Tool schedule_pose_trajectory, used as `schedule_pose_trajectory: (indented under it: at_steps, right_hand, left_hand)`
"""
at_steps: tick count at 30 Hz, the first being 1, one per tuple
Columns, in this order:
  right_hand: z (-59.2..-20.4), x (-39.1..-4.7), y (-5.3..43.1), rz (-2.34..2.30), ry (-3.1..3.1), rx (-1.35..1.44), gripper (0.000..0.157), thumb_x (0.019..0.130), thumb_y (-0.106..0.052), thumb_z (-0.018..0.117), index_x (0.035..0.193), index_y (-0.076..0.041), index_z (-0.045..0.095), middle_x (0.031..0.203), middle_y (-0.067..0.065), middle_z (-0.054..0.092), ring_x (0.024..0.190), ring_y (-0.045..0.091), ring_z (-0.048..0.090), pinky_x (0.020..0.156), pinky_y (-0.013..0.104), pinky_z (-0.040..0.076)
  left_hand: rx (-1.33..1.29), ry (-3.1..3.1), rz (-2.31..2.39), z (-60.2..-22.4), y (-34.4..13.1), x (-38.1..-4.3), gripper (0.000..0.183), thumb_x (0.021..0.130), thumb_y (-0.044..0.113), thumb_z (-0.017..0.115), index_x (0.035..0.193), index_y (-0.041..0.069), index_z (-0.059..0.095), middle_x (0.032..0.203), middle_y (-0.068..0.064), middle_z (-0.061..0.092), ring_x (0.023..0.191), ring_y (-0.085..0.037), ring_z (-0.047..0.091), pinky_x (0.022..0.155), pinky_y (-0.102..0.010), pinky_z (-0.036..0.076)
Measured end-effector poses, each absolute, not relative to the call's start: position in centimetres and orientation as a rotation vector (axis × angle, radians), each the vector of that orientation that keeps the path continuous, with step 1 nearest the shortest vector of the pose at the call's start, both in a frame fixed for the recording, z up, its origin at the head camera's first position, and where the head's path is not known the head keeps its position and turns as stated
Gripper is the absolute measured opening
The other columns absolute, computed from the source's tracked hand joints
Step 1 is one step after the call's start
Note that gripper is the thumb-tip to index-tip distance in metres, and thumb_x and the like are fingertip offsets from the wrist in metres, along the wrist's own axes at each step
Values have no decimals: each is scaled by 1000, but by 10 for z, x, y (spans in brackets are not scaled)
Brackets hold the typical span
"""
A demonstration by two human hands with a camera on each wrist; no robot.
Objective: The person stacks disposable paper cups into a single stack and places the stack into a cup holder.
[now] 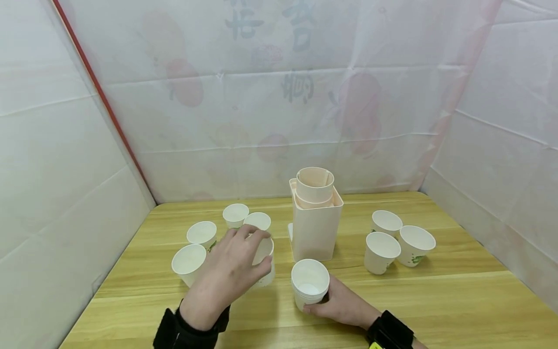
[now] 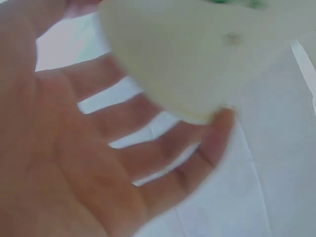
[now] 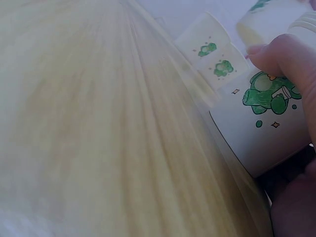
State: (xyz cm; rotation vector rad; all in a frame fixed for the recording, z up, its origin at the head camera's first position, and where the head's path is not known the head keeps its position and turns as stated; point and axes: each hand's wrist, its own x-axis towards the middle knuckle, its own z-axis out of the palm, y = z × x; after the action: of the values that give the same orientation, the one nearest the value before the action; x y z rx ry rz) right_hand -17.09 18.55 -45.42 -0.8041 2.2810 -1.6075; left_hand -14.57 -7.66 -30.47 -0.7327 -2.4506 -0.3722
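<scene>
Fingers of left hand (image 1: 233,254) spread around cup (image 2: 197,59), gripping it. Right hand (image 1: 342,303) grips nested cups (image 1: 308,287). Beyond right fingers: pale container (image 1: 316,233); to their right, three cups (image 1: 382,253) on worktop (image 1: 457,300).

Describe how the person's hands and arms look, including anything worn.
Both the left hand and right hand are bare, with no gloves visible. A wide black band wraps the left wrist; a similar black strap circles the right, with a bright yellow-green patch at its lower edge. Bare forearm shows beyond the right strap.
</scene>
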Motion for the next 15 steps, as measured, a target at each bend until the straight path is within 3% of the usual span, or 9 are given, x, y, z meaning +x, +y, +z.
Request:
schedule_pose_trajectory:
  at_steps: [10, 15]
  right_hand:
    - [-454, -171, 186, -1617, 2277, -850, 65, 78, -23, 72, 131, -21, 35, 121, 4, 51, 110, 23, 47, 94, 36, 38]
    - [-453, -170, 186, -1613, 2272, -830, 66, 78, -23, 73, 131, -24, 34, 120, 3, 51, 110, 22, 48, 94, 35, 38]
  left_hand:
    - [-909, -2191, -569, -294, -63, -149, 38, 87, 33, 60, 118, 12, 54, 118, -5, 55, 107, -21, 49, 87, -37, 45]
    - [-988, -2116, -619, -294, -54, -147, 42, 89, 34, 59, 121, 8, 52, 118, -6, 55, 110, -20, 47, 89, -34, 45]
